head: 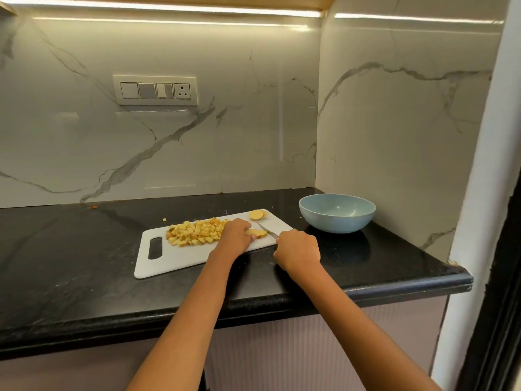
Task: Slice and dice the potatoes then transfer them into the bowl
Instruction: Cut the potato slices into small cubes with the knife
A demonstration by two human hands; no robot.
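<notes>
A white cutting board [174, 258] lies on the black counter. A heap of diced potato [194, 232] covers its middle. My left hand [235, 235] holds a potato slice [258, 233] down on the board, fingers curled over it. My right hand [297, 249] grips the handle of a knife [267, 230], whose blade rests against that slice. More potato slices [258, 214] lie at the board's far right corner. An empty light blue bowl [337, 213] stands on the counter to the right of the board.
The black counter [70, 263] ends at a rounded front edge and a right-hand corner [462, 277]. Marble walls close in behind and to the right of the bowl. One stray potato bit [164, 220] lies beyond the board. A switch panel [155, 90] is on the back wall.
</notes>
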